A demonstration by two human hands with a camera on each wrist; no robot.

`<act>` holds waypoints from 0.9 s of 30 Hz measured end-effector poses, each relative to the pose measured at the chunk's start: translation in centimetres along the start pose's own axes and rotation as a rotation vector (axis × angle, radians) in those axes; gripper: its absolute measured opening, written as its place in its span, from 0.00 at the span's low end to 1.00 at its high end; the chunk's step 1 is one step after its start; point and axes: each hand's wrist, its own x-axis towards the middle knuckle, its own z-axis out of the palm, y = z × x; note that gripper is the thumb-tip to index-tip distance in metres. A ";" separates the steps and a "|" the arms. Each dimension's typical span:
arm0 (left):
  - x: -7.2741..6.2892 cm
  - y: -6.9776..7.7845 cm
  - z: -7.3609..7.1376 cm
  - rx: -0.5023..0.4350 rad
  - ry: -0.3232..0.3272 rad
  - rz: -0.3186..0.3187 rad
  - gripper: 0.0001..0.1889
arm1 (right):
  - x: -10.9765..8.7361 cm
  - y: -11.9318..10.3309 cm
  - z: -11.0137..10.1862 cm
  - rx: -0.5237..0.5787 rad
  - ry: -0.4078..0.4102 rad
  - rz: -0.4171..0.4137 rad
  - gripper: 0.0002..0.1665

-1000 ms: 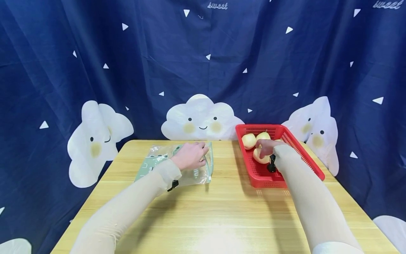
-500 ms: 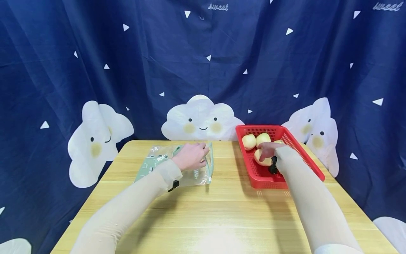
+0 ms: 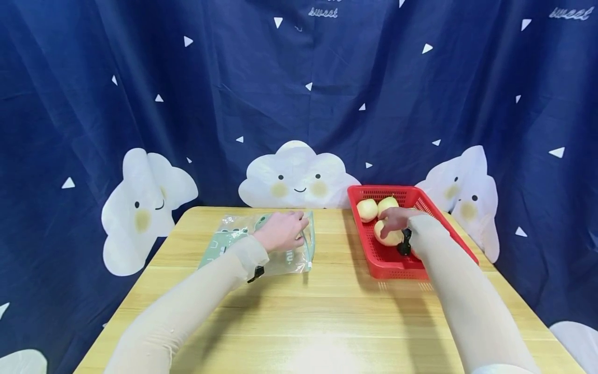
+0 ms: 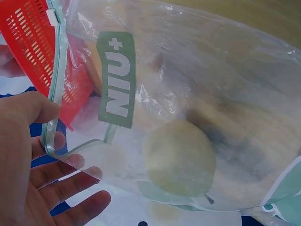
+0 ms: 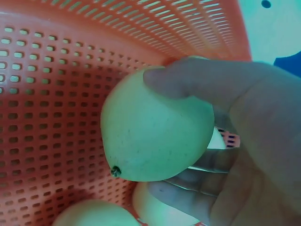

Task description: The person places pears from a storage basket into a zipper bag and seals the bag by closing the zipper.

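Note:
My left hand (image 3: 282, 231) pinches the zip edge of a clear plastic slider bag (image 4: 155, 70) with green panels, thumb on one side and fingers on the other. Through the film, a pale yellow pear (image 4: 181, 157) with a short stem shows inside the bag. Over in the red plastic basket (image 3: 397, 271), my right hand (image 3: 397, 218) grips another pear (image 5: 155, 127). Its thumb lies across the top of the fruit and the fingers curl around the far side. More pears (image 3: 367, 210) lie beside it in the basket.
Basket and bag stand on a light wooden table (image 3: 308, 311), the bag left of centre and the basket at the back right. A blue curtain (image 3: 224, 83) with white clouds hangs right behind the table's far edge.
The right hand and its pear have shifted slightly right and toward the near side within the basket. The left hand keeps its hold on the bag's edge.

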 end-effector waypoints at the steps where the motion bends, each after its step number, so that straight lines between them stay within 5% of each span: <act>1: 0.0 0.0 0.0 -0.001 0.000 0.001 0.17 | -0.1 -0.1 -0.2 -0.004 -0.001 -0.007 0.45; 11: 0.3 -0.3 0.1 0.016 -0.011 0.003 0.19 | -0.2 -1.7 -2.1 0.086 0.030 -0.070 0.44; 18: 0.4 -0.3 0.1 0.002 -0.016 -0.004 0.17 | -0.3 -4.2 -3.4 -0.025 0.136 -0.184 0.40; 27: 0.5 -0.4 0.0 -0.001 -0.024 -0.006 0.19 | 1.0 -7.8 -3.4 0.101 0.152 -0.277 0.32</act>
